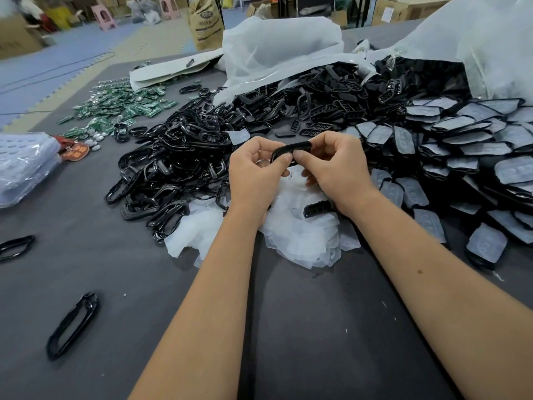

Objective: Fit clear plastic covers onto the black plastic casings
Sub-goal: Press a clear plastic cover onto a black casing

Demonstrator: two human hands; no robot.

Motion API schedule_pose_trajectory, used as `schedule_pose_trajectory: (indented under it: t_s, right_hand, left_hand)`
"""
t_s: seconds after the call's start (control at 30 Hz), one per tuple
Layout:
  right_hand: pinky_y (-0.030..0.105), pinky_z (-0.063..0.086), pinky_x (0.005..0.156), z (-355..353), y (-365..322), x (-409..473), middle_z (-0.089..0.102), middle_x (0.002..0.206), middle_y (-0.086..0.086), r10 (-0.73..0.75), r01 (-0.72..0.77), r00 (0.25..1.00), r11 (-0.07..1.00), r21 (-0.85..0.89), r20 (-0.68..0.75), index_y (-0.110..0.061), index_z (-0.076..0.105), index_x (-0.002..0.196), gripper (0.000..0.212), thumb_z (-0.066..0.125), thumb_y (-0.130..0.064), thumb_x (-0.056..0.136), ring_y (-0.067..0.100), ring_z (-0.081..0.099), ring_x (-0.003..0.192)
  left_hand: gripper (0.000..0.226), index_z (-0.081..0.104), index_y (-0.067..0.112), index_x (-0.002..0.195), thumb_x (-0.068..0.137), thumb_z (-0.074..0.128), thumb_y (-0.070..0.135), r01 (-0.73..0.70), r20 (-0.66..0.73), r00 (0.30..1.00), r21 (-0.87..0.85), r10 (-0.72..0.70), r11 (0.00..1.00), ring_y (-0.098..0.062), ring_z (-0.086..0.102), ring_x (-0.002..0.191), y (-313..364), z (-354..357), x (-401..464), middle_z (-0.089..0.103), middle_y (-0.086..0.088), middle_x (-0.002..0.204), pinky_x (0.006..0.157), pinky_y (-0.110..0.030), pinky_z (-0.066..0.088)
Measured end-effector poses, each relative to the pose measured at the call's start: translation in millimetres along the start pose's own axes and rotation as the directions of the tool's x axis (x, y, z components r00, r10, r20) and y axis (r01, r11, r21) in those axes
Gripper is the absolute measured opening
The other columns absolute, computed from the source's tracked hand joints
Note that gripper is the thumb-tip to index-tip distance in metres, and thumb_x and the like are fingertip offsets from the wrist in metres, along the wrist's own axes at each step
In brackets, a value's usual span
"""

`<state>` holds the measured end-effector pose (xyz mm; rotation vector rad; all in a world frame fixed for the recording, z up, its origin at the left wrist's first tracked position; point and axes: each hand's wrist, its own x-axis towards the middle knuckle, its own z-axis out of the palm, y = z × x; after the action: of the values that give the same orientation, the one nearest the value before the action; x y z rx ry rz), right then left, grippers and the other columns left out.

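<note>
Both hands grip one black plastic casing above the grey work surface.

Left hand (253, 171) and right hand (334, 168) pinch the glossy black oval plastic casing (291, 150) over a heap of translucent white plastic covers (300, 235) (loose black frames (173, 168) lie left). Farther back, the brown paper sack (205, 23) bears print too blurred to read.

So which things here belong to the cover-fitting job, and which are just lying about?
In the job:
left hand and right hand, both gripping one black casing
clear covers pile
loose black casings heap
finished covered casings

Lying about:
green circuit boards
brown paper sack
pink stools
</note>
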<state>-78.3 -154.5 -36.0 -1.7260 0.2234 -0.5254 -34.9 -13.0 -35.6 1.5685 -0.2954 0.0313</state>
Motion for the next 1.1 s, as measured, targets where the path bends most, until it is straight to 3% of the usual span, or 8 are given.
schedule_pose_trajectory:
  t_s: [0.2,0.33,0.53,0.6,0.77,0.93,1.03,1.1]
  right_hand:
    - [0.028,0.053,0.044,3.6,-4.0,-1.5,0.071,0.069,0.006,-0.099,0.089,0.993,0.985,-0.145,-0.065,-0.007,0.067,0.089,0.020,0.086,-0.013,0.085,0.015,0.070,0.052]
    - [0.031,0.056,0.064,2.2,-3.5,-2.5,0.071,0.075,0.005,-0.125,0.095,0.989,0.945,-0.312,-0.078,-0.011,0.067,0.094,0.027,0.088,-0.026,0.083,0.020,0.071,0.067]
    - [0.025,0.045,0.069,5.8,-11.5,-7.8,0.069,0.085,-0.011,-0.080,0.258,0.937,0.813,-0.521,0.339,-0.026,0.073,0.082,0.031,0.088,-0.052,0.075,0.000,0.056,0.071]
    - [0.028,0.044,0.071,8.2,-12.8,-8.5,0.066,0.089,-0.012,-0.046,0.277,0.920,0.779,-0.563,0.389,-0.029,0.073,0.080,0.029,0.090,-0.051,0.070,-0.001,0.054,0.076]
    - [0.016,0.040,0.063,5.2,-5.4,-7.1,0.068,0.073,-0.011,-0.108,0.235,0.946,0.877,-0.420,0.304,-0.020,0.073,0.076,0.019,0.088,-0.031,0.081,-0.006,0.054,0.061]
    - [0.022,0.047,0.056,3.4,-1.1,-4.0,0.073,0.066,0.000,-0.093,0.113,0.989,0.977,-0.181,0.116,-0.010,0.076,0.079,0.018,0.077,-0.020,0.094,0.006,0.057,0.054]
    - [0.019,0.046,0.048,2.8,-1.6,-5.1,0.074,0.073,0.014,-0.070,0.074,0.993,0.997,-0.031,0.092,-0.008,0.071,0.082,0.021,0.066,-0.014,0.101,0.004,0.060,0.049]
    - [0.022,0.048,0.052,3.2,-1.5,-4.6,0.075,0.079,0.015,-0.082,0.088,0.992,0.994,-0.060,0.095,-0.009,0.074,0.086,0.022,0.064,-0.016,0.103,0.007,0.062,0.054]
  left_hand:
    - [0.019,0.072,0.016,0.084,0.084,0.077,-0.002,-0.012,-0.014,1.000,0.004,0.012,1.000,-0.015,0.070,0.059,-0.9,-2.5,0.4,0.073,-0.001,0.068,0.061,-0.026,0.055]
    - [0.018,0.073,0.015,0.086,0.085,0.076,-0.003,-0.047,-0.073,0.996,0.048,0.051,0.998,-0.015,0.070,0.059,1.9,-4.0,1.0,0.073,-0.003,0.073,0.061,-0.027,0.055]
    - [0.017,0.070,0.011,0.087,0.086,0.073,-0.006,-0.043,-0.252,0.968,-0.096,0.017,0.994,-0.014,0.065,0.058,1.3,-11.0,6.5,0.066,-0.009,0.080,0.062,-0.030,0.053]
    - [0.016,0.070,0.009,0.088,0.087,0.072,-0.007,-0.024,-0.272,0.962,-0.137,-0.014,0.990,-0.015,0.063,0.057,1.7,-11.0,7.9,0.064,-0.013,0.081,0.060,-0.026,0.051]
    - [0.020,0.072,0.011,0.088,0.088,0.068,-0.009,0.030,-0.246,0.966,-0.193,-0.078,0.981,-0.012,0.061,0.055,1.8,-11.2,9.1,0.065,0.001,0.064,0.056,-0.020,0.048]
    - [0.021,0.072,0.012,0.086,0.087,0.068,-0.008,0.053,-0.214,0.972,-0.201,-0.097,0.978,-0.013,0.060,0.054,4.1,-10.5,7.7,0.066,-0.001,0.064,0.052,-0.019,0.046]
    - [0.018,0.071,0.008,0.088,0.086,0.066,-0.010,0.053,-0.222,0.969,-0.229,-0.105,0.972,-0.012,0.058,0.052,5.8,-10.3,7.2,0.065,-0.003,0.063,0.050,-0.018,0.044]
    - [0.018,0.069,0.007,0.088,0.086,0.065,-0.010,0.043,-0.236,0.966,-0.242,-0.102,0.969,-0.011,0.057,0.051,6.9,-10.4,6.9,0.063,-0.002,0.062,0.049,-0.018,0.043]
